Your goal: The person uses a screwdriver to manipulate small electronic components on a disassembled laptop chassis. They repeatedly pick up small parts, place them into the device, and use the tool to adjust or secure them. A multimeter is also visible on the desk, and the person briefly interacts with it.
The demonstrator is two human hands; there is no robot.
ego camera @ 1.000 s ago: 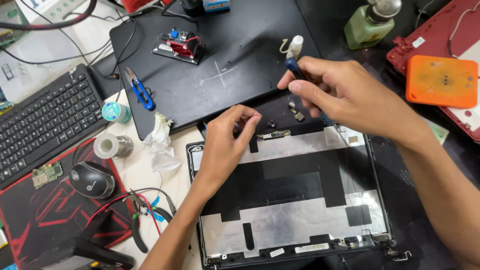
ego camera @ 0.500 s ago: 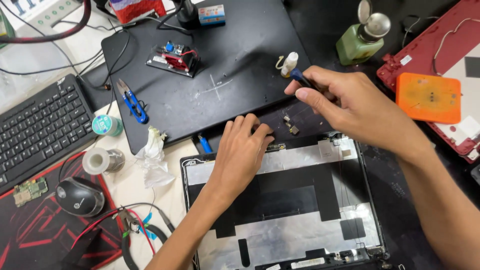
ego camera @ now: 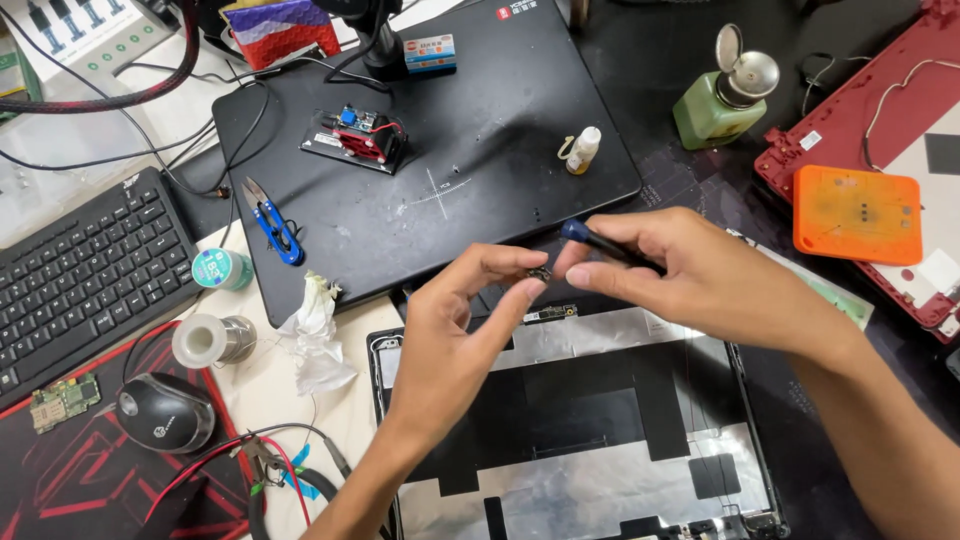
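A large black rectangular work mat (ego camera: 440, 190) spans the desk's upper middle; below it lies an opened laptop lid panel with silver foil and black tape (ego camera: 570, 430), flat with its inner face up, apparently for access. Above the panel's top edge, the right hand (ego camera: 700, 280) clamps a slim blue-tipped black tool (ego camera: 600, 243) between thumb and fingers, its long axis running lower right to upper left, tip toward the left hand (ego camera: 450, 340). That hand pinches a tiny dark component (ego camera: 540, 272) between thumb and forefinger, raised to meet the tip.
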